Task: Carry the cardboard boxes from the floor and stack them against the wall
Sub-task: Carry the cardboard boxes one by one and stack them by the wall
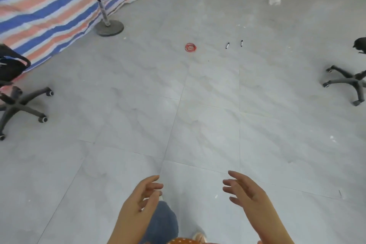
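Both bare forearms reach forward and slightly inward from the bottom edge of the head view, held apart with a gap between them. The left hand [145, 194] has its fingers loosely spread and gently bent, the thumb uppermost and pointing forward, the palm turned toward the other hand; it holds nothing. The right hand [244, 188] mirrors it, palm facing inward, its fingers relaxed and slightly fanned, tips pointing toward the left hand, also holding nothing. The 2 hands sit at about the same height and do not touch. Below them a leg in blue denim shows between the forearms.
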### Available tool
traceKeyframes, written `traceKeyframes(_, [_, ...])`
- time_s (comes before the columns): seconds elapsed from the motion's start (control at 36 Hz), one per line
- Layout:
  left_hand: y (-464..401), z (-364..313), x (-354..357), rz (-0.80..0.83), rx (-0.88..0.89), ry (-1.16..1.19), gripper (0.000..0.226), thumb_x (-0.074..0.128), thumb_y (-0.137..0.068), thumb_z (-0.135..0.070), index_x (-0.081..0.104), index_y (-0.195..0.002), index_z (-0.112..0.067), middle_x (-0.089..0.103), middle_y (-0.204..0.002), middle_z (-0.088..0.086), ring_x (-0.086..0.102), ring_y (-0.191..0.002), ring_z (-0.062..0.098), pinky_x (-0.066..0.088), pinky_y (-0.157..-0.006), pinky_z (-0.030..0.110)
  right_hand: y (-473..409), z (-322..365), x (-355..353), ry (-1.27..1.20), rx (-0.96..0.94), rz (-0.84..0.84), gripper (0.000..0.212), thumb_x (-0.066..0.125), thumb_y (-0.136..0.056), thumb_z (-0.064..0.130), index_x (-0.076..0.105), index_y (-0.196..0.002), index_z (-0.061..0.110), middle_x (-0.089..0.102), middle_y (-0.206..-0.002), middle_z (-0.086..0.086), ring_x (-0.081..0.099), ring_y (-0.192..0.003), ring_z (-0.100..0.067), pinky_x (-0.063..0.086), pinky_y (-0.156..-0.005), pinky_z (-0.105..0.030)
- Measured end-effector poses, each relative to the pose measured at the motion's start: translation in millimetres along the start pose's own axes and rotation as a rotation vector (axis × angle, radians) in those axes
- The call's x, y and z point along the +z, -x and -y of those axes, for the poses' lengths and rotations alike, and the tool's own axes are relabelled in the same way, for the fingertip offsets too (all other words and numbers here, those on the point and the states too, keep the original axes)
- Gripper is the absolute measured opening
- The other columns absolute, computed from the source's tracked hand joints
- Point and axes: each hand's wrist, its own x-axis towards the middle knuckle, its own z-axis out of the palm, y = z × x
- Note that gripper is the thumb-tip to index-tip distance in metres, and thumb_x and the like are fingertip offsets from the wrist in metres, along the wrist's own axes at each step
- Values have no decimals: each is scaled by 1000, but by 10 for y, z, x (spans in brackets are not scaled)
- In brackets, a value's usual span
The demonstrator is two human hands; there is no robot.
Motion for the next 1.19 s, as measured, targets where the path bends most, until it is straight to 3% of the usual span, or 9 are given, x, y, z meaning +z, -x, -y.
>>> traceKeyframes(0.17, [-1219, -226, -104, -1, -16, -22, 58, 51, -91, 2, 61, -92, -55, 69, -92, -19, 66, -85, 2, 48, -73, 7, -1095, 532, 218, -8, 1, -28, 23, 51, -96, 10, 64, -108, 24, 74, -92, 7, 69, -85, -3, 51, -83, -29])
traceKeyframes(0.31, [-2432, -764, -423, 38, 46, -62, 32, 52, -93, -4, 62, -104, -33, 66, -96, -23, 64, -92, 2, 48, -80, 14, -1971, 1184, 548, -70, -19, -81, 23, 50, -96, 9, 64, -106, 24, 74, -91, 6, 69, -84, -4, 52, -79, -29])
traceKeyframes(0.42, [-3264, -1271, -646, 71, 109, -82, 36, 54, -92, -5, 65, -100, -38, 68, -99, -19, 64, -93, 1, 45, -77, 6, -2582, 1754, 806, -68, -62, -70, 23, 52, -95, 8, 64, -106, 24, 73, -91, 12, 70, -85, -5, 52, -82, -30])
traceKeyframes(0.58, [-4248, -1608, -589, 141, 74, -114, 30, 54, -93, -6, 60, -108, -31, 67, -99, -22, 63, -93, 1, 45, -77, 6, -3401, 2203, 872, -44, -39, -97, 23, 52, -96, 10, 63, -107, 26, 73, -91, 14, 69, -87, -5, 52, -85, -32])
traceKeyframes(0.72, [-5017, -1821, -404, 169, 31, -142, 31, 53, -92, -4, 60, -108, -29, 67, -98, -22, 63, -90, 0, 45, -77, 6, -4181, 2467, 735, -30, -1, -126, 25, 52, -95, 7, 64, -100, 28, 73, -88, 17, 70, -83, -5, 52, -88, -36])
traceKeyframes(0.94, [-6405, -2567, 239, 95, 48, -136, 27, 53, -94, -10, 58, -107, -33, 69, -97, -10, 65, -95, 7, 46, -73, 7, -5688, 3373, 133, -50, -35, -123, 22, 50, -96, 11, 63, -101, 29, 72, -94, 9, 69, -83, -1, 52, -75, -24])
traceKeyframes(1.03, [-6862, -2953, 521, 86, 60, -95, 32, 53, -93, -3, 63, -104, -31, 70, -95, -15, 66, -88, 1, 48, -74, 8, -6169, 3833, -181, -50, -95, -135, 22, 50, -96, 10, 64, -105, 26, 72, -96, 5, 69, -84, -3, 52, -78, -28])
traceKeyframes(1.14, [-7433, -3249, 850, 82, 48, -72, 32, 52, -93, -5, 62, -104, -33, 68, -96, -21, 66, -89, 1, 52, -84, 23, -6768, 4183, -460, -36, -93, -129, 23, 49, -97, 12, 62, -104, 30, 72, -97, 6, 69, -85, -2, 51, -80, -27])
traceKeyframes(1.19, [-7659, -3343, 945, 89, 41, -75, 36, 52, -93, -5, 65, -101, -38, 68, -96, -22, 66, -87, -1, 52, -82, 21, -7012, 4275, -537, -42, -70, -130, 23, 49, -97, 11, 62, -104, 29, 72, -96, 6, 69, -86, -3, 51, -80, -28])
